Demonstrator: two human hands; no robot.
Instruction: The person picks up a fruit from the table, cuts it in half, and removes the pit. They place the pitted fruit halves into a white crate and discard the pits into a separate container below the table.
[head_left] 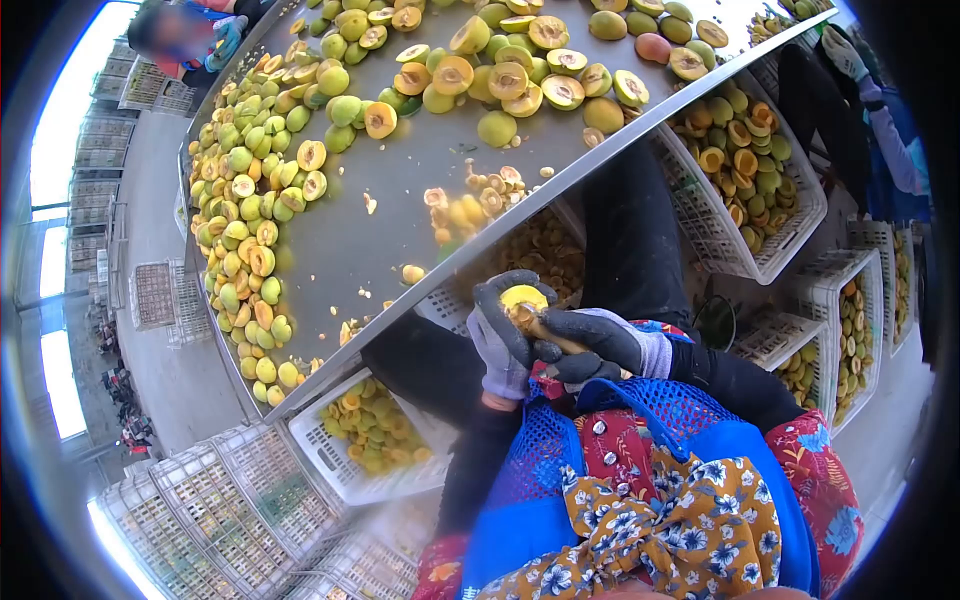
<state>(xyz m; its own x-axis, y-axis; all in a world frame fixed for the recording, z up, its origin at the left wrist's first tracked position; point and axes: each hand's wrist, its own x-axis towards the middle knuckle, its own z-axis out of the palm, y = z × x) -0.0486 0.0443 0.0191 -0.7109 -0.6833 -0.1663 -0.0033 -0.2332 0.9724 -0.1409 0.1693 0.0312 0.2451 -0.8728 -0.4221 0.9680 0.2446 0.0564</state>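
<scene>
Both of my hands are gloved and meet in front of my chest, just past the edge of the metal table. My left hand [505, 325] is closed around a cut apricot half [524, 296], its yellow flesh turned up. My right hand [605, 345] is closed on a tool with a slim brown handle [560, 343], its end pressed against the fruit. The tip of that tool is hidden at the apricot. On the metal table [350, 205] lie many halved green and yellow apricots [250, 240], and loose pits [490, 190] gather near its edge.
Below the table edge a crate [545, 250] holds apricot pieces. White crates of halved apricots stand at left [350, 480] and right [740, 250]. Stacked crates [200, 500] fill the lower left. Co-workers' gloved hands show at the upper left [228, 40] and upper right [843, 52].
</scene>
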